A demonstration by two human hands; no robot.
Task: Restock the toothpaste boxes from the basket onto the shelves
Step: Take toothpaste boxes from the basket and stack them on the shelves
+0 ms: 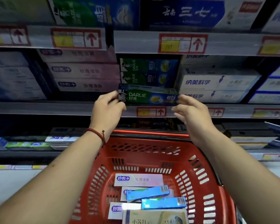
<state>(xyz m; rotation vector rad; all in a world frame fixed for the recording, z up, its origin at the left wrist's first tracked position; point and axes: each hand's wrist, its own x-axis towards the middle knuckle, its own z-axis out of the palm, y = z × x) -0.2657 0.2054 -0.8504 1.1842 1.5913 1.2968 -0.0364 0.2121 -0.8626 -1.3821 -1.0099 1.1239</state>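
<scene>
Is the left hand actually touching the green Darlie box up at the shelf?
Touching. The head view shows the left hand gripping the left end of the Darlie box, its fingers overlapping the box's corner with no gap.

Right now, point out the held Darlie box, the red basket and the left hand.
Darlie box (pixel 142 97): head view, green front face.
red basket (pixel 152 156): head view, far wall.
left hand (pixel 108 108): head view, back of hand.
</scene>
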